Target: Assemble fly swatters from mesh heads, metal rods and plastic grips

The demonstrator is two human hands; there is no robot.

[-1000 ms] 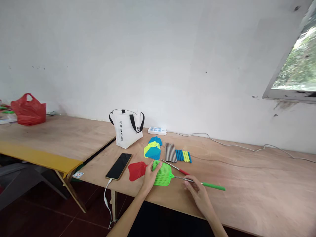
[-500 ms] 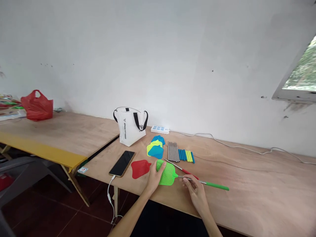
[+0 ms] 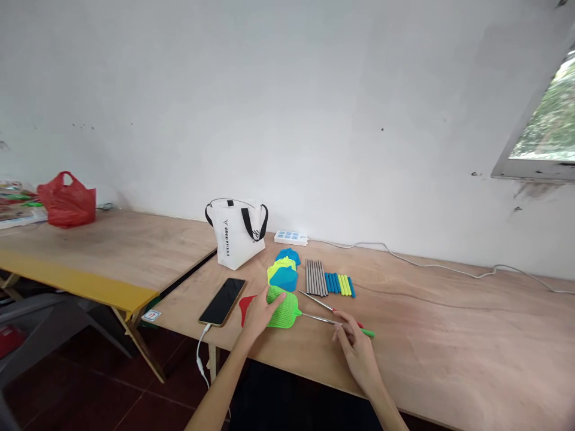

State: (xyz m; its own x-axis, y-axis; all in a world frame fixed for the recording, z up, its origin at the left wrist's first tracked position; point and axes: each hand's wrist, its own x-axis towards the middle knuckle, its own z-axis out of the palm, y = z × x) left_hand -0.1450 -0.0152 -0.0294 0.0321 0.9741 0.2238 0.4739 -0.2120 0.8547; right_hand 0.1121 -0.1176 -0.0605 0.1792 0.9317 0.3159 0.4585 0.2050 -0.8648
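Observation:
A green fly swatter with a mesh head, a thin metal rod and a green grip is held between my two hands. My left hand is closed on the left side of its head, thumb on top. My right hand is closed around the handle where rod meets grip; the grip's end pokes out beyond the fingers. Partly covered by my left hand is a red swatter head. Just behind my right hand lies a metal rod with a red grip, its grip partly hidden by the fingers.
Farther back lie blue and yellow swatter heads, several grey metal rods and blue and yellow grips. A phone on a cable is at left. Behind stand a white bag and a power strip.
The green fly swatter has shifted left with my left hand. My right hand now sits farther along the handle, over part of the green grip. The view has tilted slightly.

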